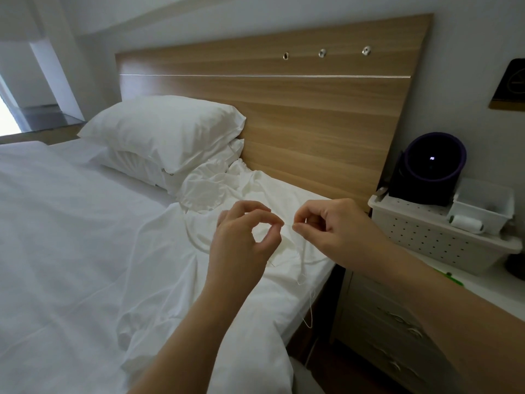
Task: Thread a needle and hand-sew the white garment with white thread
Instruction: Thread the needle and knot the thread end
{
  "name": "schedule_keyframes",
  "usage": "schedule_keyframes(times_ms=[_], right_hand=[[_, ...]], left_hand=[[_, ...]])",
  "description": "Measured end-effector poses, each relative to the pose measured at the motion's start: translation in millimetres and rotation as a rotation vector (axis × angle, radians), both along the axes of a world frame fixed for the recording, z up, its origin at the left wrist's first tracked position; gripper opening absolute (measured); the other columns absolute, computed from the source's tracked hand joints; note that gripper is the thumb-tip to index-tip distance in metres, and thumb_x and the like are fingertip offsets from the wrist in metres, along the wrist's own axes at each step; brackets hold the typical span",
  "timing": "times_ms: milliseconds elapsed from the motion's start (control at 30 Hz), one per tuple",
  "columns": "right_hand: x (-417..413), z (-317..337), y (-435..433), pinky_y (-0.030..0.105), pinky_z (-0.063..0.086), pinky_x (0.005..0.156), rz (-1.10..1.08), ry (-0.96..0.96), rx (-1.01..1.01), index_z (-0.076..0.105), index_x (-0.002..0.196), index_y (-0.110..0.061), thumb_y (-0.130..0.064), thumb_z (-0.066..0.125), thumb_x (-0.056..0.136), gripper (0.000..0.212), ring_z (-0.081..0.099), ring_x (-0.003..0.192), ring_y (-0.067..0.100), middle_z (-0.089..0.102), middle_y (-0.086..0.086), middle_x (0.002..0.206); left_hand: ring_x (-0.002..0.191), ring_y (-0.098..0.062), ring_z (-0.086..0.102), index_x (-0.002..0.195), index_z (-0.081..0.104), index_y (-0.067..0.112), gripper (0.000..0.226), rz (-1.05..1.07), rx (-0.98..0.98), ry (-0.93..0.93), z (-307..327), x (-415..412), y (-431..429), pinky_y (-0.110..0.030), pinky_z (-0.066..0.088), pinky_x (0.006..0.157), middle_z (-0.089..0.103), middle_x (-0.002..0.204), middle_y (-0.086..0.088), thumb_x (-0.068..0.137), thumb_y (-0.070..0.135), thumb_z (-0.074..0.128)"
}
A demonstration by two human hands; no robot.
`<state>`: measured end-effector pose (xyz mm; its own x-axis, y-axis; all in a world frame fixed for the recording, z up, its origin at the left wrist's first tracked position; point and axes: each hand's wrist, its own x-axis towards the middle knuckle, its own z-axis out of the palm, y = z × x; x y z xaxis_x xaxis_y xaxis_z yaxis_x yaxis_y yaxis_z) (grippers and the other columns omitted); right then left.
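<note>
My left hand (244, 237) is raised over the bed, with thumb and forefinger pinched together at about chest height. My right hand (326, 226) faces it a few centimetres away and pinches the white thread (309, 314), which hangs down past the bed's edge in a loose loop. A needle is too small to make out between the fingertips. The white garment (241, 189) lies crumpled on the bed just beyond both hands, near the headboard.
Two white pillows (162, 135) are stacked at the wooden headboard (312, 115). On the nightstand (483, 282) to the right stands a white perforated basket (426, 231) with a spool of white thread (466, 223) and a dark round device (429, 166).
</note>
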<state>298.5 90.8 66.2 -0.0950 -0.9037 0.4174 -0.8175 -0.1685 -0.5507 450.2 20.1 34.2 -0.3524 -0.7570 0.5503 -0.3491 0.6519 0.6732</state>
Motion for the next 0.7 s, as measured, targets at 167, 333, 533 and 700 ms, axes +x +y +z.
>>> schedule_keyframes(times_ms=[167,333,533,700], right_hand=[[-2.3,2.5,-2.9,0.012,0.046,0.058,0.087,-0.295,0.095,0.07,0.084,-0.017,-0.024,0.067,0.086,0.008,0.054,0.057,0.0,0.064,-0.003,0.067],[-12.3,-4.2,-10.3,0.016,0.049,0.061,0.068,-0.484,0.194,0.071,0.083,-0.011,-0.02,0.067,0.087,0.01,0.057,0.057,0.004,0.064,-0.004,0.063],[-15.2,-12.4,-27.4,0.013,0.047,0.056,-0.034,-0.416,0.258,0.073,0.081,-0.014,-0.024,0.068,0.087,0.012,0.055,0.055,0.001,0.064,-0.006,0.06],[-14.4,-15.0,-41.8,0.008,0.042,0.051,-0.089,-0.354,0.267,0.072,0.082,-0.014,-0.025,0.068,0.087,0.013,0.052,0.049,-0.005,0.062,-0.008,0.06]], left_hand=[[0.063,-0.008,0.066,0.084,0.057,0.013,0.019,-0.404,0.884,0.647,29.3,2.8,4.4,-0.017,0.048,0.053,0.075,0.088,-0.001,0.099,0.009,0.046],[0.074,-0.016,0.074,0.089,0.049,0.005,0.016,-0.278,0.989,1.359,37.0,14.9,-34.0,-0.027,0.06,0.066,0.074,0.083,-0.01,0.101,0.005,0.038],[0.101,-0.007,0.065,0.093,0.044,0.015,0.014,0.334,0.276,0.783,15.8,52.4,-81.3,-0.015,0.049,0.085,0.065,0.11,0.001,0.101,0.009,0.034],[0.09,-0.02,0.06,0.104,0.05,0.002,0.011,0.408,-0.158,0.234,2.0,78.1,-92.0,-0.014,0.042,0.079,0.064,0.108,-0.005,0.099,0.008,0.041]])
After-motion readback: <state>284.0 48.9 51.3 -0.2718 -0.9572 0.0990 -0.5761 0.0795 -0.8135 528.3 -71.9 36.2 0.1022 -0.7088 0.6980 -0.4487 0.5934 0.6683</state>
